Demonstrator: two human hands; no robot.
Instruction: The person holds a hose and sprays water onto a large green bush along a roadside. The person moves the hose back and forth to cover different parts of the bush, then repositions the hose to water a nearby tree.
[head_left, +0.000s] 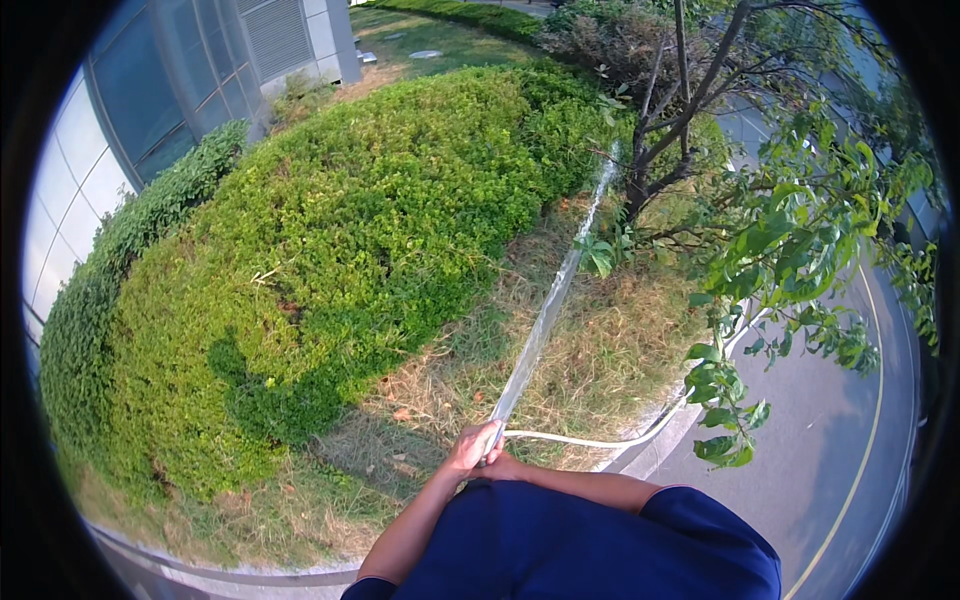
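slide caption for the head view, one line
Left hand gripping a hose, right hand close by, water shooting toward a tree beside a hedge.

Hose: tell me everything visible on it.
The hose is slim, pale and smooth, flexible-looking, perhaps plastic or rubber. The left hand grips its end; the right hand is close beside, its contact unclear. Water shoots from that end toward the tree. From the hands the hose bows right over dry grass, then bends up the picture along the curb, partly hidden behind hanging leaves. Its far end isn't visible.
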